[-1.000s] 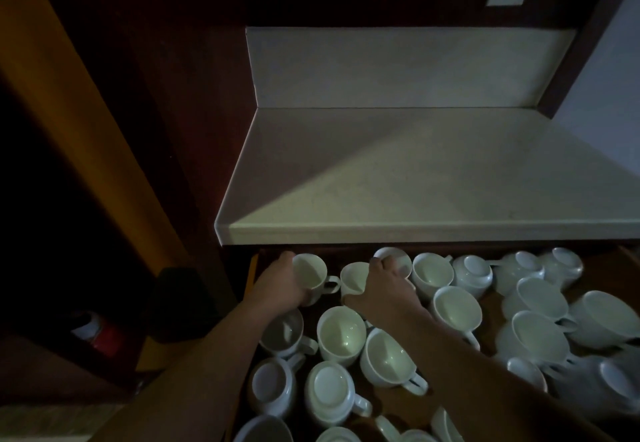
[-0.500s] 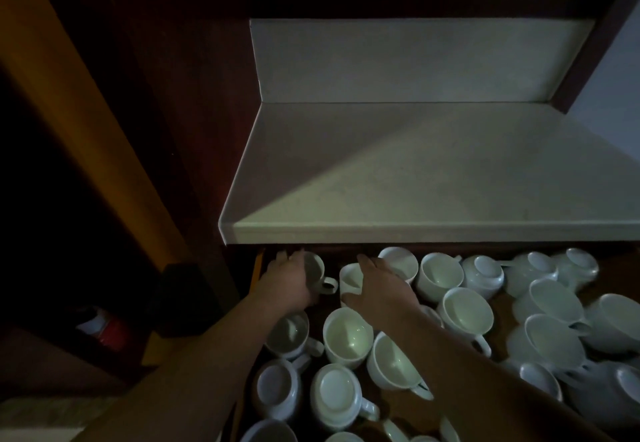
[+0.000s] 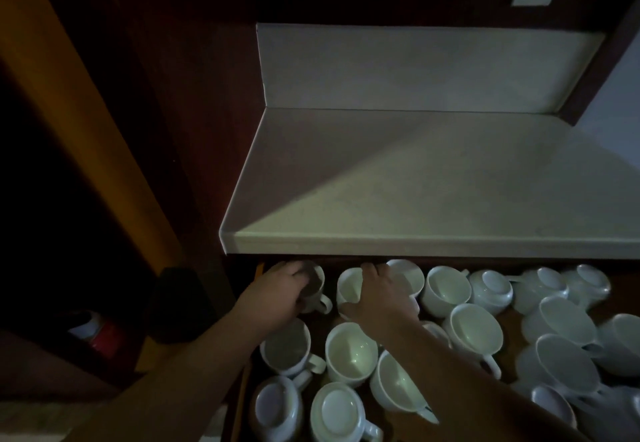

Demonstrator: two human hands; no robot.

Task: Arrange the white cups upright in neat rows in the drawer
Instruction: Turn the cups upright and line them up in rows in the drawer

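The drawer (image 3: 516, 324) stands pulled out beneath the pale desk (image 3: 433, 181), and the white cups fill it in mixed order: some upright, such as the one in the middle front (image 3: 349, 351), some mouth-down like the one nearest the camera (image 3: 337, 412), and a tumbled heap on their sides at the right (image 3: 561, 362). The left grip (image 3: 277, 291) is curled round the corner cup (image 3: 317, 289) at the drawer's back left, fingers over its rim and its handle pointing right. The right grip (image 3: 379, 294) lies over the second cup (image 3: 348, 285) just beside it; in this dim light it appears to clasp the rim with fingers behind and thumb in front, though the hold is hard to make out. Both cups sit in the back row, tucked close under the desk edge. These look like glazed ceramic: stiff, fairly light for one hand, smooth enough to slip, and apt to chip if knocked against a neighbour. The safest hold is probably across the rim or round the body, with the handle used only to turn a cup. Little of the sorting looks done, since the right half remains a jumble.
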